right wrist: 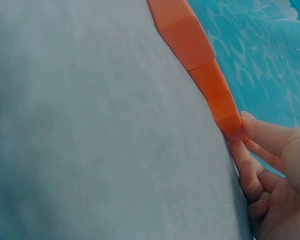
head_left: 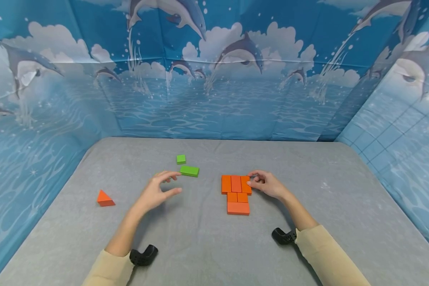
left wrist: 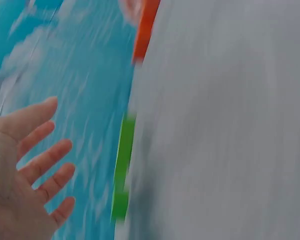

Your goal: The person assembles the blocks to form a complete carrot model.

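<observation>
Several orange blocks (head_left: 238, 208) lie flush together on the grey table in a flat figure: three side by side at the far end, two small ones below, a wide one nearest. My right hand (head_left: 269, 185) pinches the far-right orange block (head_left: 245, 183) between thumb and fingers, also seen in the right wrist view, where the fingertips meet the block's end (right wrist: 235, 131). My left hand (head_left: 157, 192) hovers over the table with spread fingers, holding nothing. Its fingertips appear close to a long green block (head_left: 190, 171), with a small green block (head_left: 180, 159) beyond.
An orange triangular block (head_left: 105, 198) stands off to the left on the grey table (head_left: 207, 246). Blue dolphin-print cloth (head_left: 221, 107) walls the back and both sides. Black devices (head_left: 144, 255) sit at both wrists.
</observation>
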Motion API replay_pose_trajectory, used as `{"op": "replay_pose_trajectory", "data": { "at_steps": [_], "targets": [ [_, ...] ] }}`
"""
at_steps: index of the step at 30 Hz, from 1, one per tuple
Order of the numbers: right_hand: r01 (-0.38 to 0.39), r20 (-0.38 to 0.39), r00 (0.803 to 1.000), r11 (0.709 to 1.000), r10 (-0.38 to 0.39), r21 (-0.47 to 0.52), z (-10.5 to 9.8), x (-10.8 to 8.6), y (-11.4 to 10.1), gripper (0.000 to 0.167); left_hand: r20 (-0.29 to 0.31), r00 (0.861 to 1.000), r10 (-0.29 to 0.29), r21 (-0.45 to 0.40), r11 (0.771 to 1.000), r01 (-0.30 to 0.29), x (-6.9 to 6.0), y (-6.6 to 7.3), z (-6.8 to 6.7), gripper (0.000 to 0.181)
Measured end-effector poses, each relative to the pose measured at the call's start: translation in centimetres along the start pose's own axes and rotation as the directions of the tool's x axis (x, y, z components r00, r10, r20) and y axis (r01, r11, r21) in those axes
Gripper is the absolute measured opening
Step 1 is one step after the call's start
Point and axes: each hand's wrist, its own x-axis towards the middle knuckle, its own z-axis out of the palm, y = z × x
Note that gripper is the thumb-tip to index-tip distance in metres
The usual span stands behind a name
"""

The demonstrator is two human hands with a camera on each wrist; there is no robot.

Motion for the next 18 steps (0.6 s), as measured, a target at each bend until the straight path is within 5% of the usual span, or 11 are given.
{"op": "replay_pose_trajectory", "data": {
  "at_steps": [5,11,18],
  "targets": [
    [0.002,0.001,1.0,1.0,-0.002,0.006,0.0,0.1,0.1,0.031,-0.092,0.993,-0.07,0.075,0.994,0.077,-2.4,-2.7,-4.7,0.04],
    [0.005,0.0,1.0,1.0,-0.005,0.007,0.0,0.1,0.2,0.03,-0.212,0.962,-0.173,0.142,0.968,0.205,-5.5,-5.0,-8.9,0.038],
    [-0.005,0.0,1.0,1.0,0.005,-0.01,0.0,0.1,0.1,0.03,-0.183,0.956,-0.229,0.128,0.959,0.254,-8.5,-7.2,-11.9,0.039]
  ]
}}
